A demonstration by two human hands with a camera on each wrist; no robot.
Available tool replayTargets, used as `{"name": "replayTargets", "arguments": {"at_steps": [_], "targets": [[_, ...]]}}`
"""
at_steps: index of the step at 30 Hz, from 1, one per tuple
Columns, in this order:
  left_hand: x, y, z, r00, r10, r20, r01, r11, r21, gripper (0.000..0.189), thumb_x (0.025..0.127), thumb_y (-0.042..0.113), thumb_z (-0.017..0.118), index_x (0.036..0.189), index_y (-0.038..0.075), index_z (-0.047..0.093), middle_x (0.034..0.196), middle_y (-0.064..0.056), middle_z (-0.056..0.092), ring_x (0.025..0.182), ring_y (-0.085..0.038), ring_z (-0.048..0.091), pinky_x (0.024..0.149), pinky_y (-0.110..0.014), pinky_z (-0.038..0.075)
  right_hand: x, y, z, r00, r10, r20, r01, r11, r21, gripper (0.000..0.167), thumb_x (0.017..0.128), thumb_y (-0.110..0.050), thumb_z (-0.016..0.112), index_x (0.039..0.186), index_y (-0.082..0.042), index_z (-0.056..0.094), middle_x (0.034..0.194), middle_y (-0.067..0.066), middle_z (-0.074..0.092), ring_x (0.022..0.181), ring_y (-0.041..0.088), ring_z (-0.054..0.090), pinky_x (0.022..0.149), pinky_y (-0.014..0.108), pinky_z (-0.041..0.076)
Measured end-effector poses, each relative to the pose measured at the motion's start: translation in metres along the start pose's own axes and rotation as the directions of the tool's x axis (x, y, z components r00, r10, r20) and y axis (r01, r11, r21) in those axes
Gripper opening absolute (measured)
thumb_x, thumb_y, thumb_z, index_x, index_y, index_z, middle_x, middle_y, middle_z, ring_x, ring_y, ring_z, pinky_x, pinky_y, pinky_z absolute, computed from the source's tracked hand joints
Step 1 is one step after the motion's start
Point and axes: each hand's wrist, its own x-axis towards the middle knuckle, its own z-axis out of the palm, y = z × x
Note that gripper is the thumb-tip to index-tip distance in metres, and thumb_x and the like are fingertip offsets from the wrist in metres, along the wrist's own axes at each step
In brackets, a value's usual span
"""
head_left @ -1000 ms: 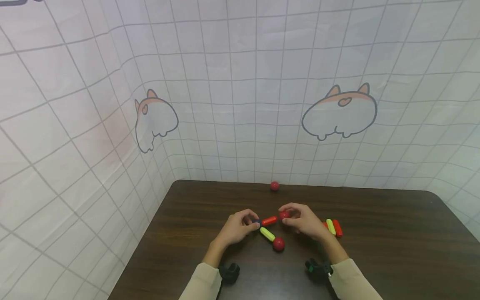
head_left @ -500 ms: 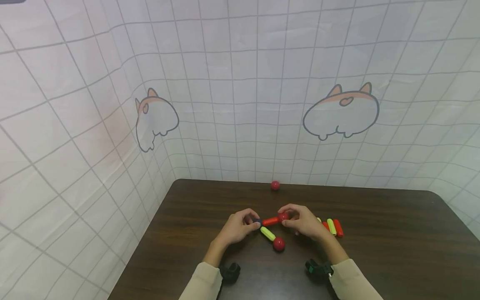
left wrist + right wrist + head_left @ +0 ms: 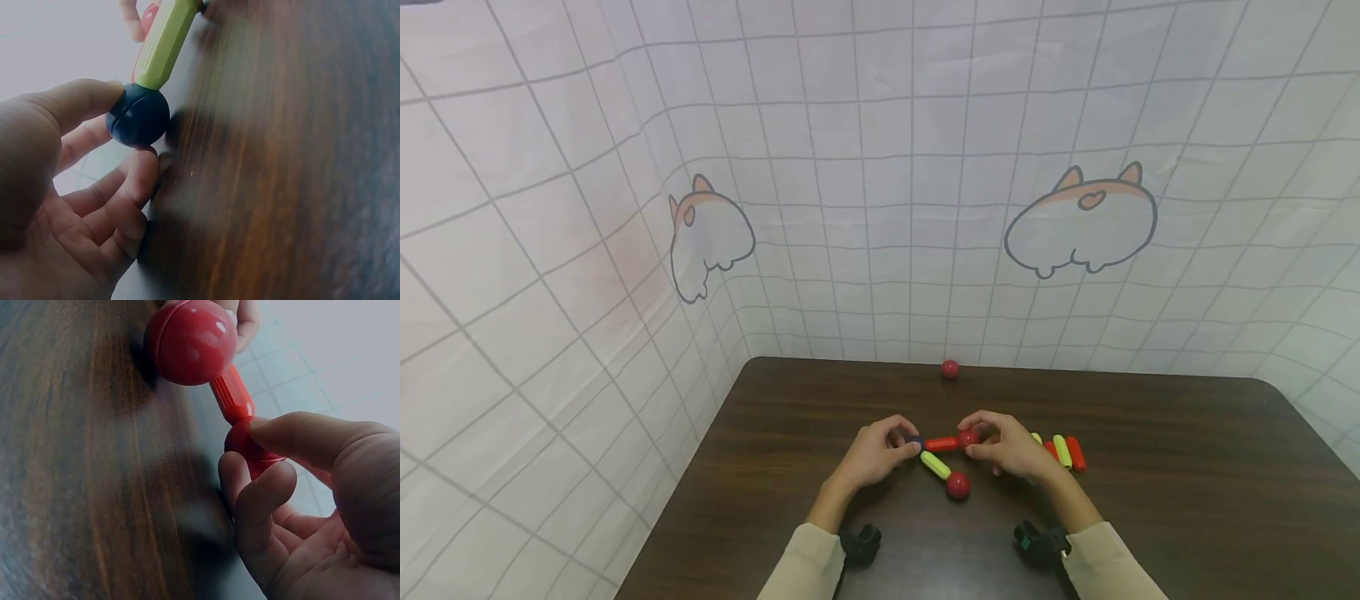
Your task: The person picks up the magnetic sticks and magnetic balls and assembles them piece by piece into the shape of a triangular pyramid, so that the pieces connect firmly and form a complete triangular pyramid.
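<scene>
Two hands [image 3: 874, 454] [image 3: 1011, 448] in pinch grips — left on blue ball [image 3: 140, 117], right on red ball [image 3: 240, 439]

I see 1 blue ball [image 3: 139, 119] in L hand [image 3: 871, 454], 3 red balls [image 3: 957, 486]: 1 in R hand [image 3: 1013, 446], 1 nearside of grips, 1 past 'em. Also vis.: 3 red rods [image 3: 942, 444], 3 yellow rods [image 3: 936, 466]; 1 of each at L grip, 2 of each R of R grip.
</scene>
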Motion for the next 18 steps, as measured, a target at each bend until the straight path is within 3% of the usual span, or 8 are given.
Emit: {"name": "replayTargets", "arguments": {"at_steps": [18], "targets": [[0.0021,-0.0017,0.0021,1.0,-0.006,-0.013,0.006,1.0,0.022,0.017,0.095,0.032,0.073,0.107,0.021,0.069,0.079,0.003,0.063,0.065,-0.01,0.055,0.058,-0.027,0.044,-0.0006,-0.0031,0.0017,0.999,0.008,-0.044,-0.01,0.998,-0.06,0.036,0.094,-0.007,0.07,0.13,-0.006,0.064,0.117,0.02,0.065,0.052,0.015,0.051,0.047,0.026,0.046]]}}
